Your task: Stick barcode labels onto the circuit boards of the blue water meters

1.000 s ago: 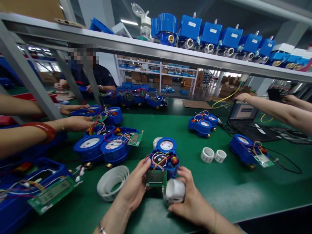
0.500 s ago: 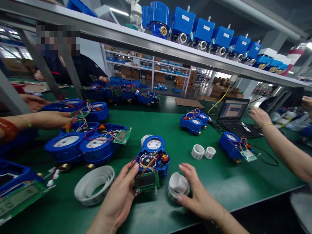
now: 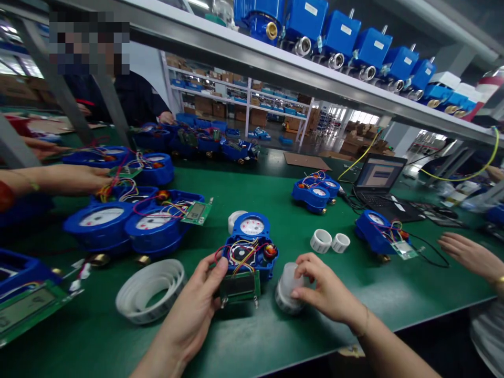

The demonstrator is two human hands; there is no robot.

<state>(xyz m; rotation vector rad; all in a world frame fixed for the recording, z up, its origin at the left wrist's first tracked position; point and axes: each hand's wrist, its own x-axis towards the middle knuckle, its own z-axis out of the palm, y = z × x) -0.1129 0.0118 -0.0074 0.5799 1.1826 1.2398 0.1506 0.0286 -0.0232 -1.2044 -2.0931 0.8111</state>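
Note:
My left hand (image 3: 202,296) grips the left side of a blue water meter (image 3: 250,252), its thumb on the housing edge. The meter's case is uncovered, with coloured wires and a dial behind them. A green circuit board with a dark display (image 3: 240,286) hangs on wires at its front, beside my fingers. To the right, my right hand (image 3: 325,286) is closed with thumb and fingertips on the raised inner part of a white label roll (image 3: 289,286), which stands on the bench. Some of my right fingertips' contact is blurred.
Larger label rolls (image 3: 151,291) lie left on the green bench (image 3: 271,202); two small rolls (image 3: 321,240) sit right. More water meters (image 3: 100,220) crowd the left. A laptop (image 3: 380,181) stands at the back right. Co-workers' hands (image 3: 470,254) reach in from both sides. A shelf (image 3: 307,65) crosses above.
My right hand has closed in on the white label roll, and its inner part now stands more upright. My left hand keeps the water meter. The co-worker's hand at right has come down from the laptop.

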